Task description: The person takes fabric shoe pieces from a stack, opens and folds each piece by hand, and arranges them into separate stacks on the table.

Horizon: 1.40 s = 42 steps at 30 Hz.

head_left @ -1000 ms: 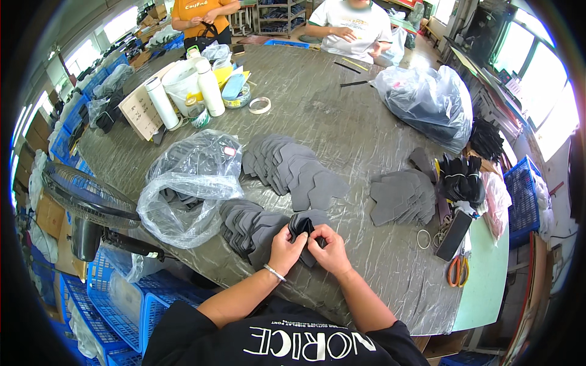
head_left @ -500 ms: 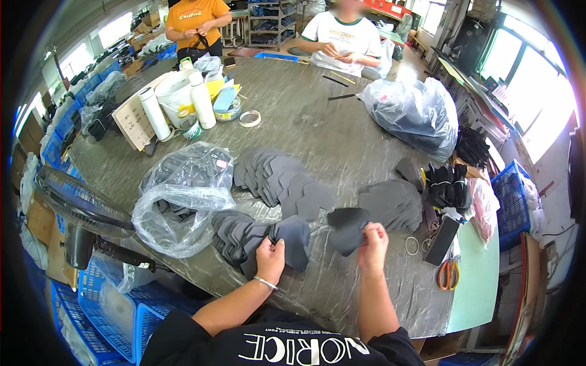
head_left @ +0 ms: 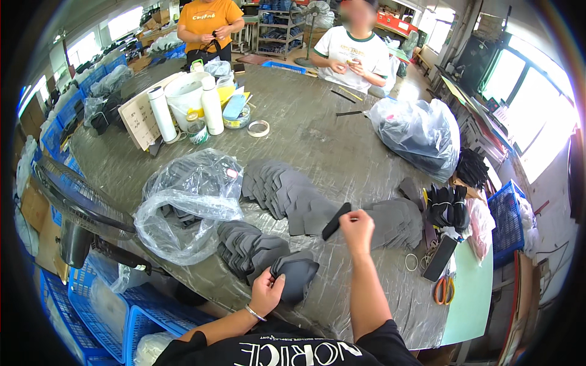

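Currently, the left hand (head_left: 267, 294) grips the near edge of dark grey pieces (head_left: 296, 273), thumb on top, at the right end of the lower stack (head_left: 247, 247). The right hand (head_left: 358, 230) pinches a dark flat piece (head_left: 336, 221) between thumb and fingers; this piece is tilted, shown nearly edge-on, between the middle stack (head_left: 284, 195) and the right stack (head_left: 395, 221) on the table (head_left: 305, 131). Markings are distributed as follows. The wearer's black shirt (head_left: 390, 345) carries large white lettering, upside down in this view. The clear bag (head_left: 186, 207), left of the stacks, bears a small pale label (head_left: 232, 173), its print too small to read. The tan board (head_left: 137, 125), leaning beside two white bottles, shows rows of dark handwriting. Across the table, the co-worker in orange (head_left: 204, 24) wears white chest lettering; the co-worker in white (head_left: 348, 58) wears pale chest print, partly faint. A large plastic bag (head_left: 421, 134) at right shows a small reddish patch, not legible. Orange-handled scissors (head_left: 444, 290) lie near the table's right edge, just below a black oblong case (head_left: 440, 259).
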{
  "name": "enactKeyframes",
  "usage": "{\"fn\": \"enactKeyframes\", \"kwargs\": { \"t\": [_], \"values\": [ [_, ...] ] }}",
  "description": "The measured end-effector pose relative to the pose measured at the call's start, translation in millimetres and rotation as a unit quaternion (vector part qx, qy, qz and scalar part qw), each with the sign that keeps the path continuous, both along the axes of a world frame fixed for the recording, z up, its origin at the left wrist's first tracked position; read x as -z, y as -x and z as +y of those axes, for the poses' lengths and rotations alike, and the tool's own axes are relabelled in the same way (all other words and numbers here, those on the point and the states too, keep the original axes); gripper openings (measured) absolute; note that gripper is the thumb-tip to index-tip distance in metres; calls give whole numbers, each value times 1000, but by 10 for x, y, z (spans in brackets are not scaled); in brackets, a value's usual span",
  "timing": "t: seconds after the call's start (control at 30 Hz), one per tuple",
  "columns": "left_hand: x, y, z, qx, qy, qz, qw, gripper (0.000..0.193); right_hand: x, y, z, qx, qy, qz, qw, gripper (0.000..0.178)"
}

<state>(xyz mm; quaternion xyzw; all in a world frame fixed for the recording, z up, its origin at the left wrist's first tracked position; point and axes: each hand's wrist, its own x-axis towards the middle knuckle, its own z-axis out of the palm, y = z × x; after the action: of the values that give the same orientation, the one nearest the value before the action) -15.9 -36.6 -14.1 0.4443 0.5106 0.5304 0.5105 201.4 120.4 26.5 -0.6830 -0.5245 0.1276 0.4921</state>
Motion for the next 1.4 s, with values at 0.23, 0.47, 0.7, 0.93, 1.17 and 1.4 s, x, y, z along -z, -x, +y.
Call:
{"fn": "enactKeyframes", "kwargs": {
  "t": [0.23,0.47,0.7,0.93,1.17,1.4],
  "values": [
    [139,-1,-51,52,-13,-87,995,23,-254,-339,-161,27,3,-117,993,9],
    [255,20,-51,61,-11,-85,994,28,328,431,51,-165,138,-54,975,39],
    [177,0,-56,62,-26,-97,993,29,636,68,-357,-81,178,-210,958,85],
    [214,20,-61,34,8,-122,992,26,819,826,187,-134,143,-197,961,83],
    [313,12,-39,1,18,-107,994,19,588,1122,602,-263,123,-20,957,76],
    [310,-36,-58,-21,-20,-64,998,18,191,449,-340,-244,41,30,968,34]
  ]
}}
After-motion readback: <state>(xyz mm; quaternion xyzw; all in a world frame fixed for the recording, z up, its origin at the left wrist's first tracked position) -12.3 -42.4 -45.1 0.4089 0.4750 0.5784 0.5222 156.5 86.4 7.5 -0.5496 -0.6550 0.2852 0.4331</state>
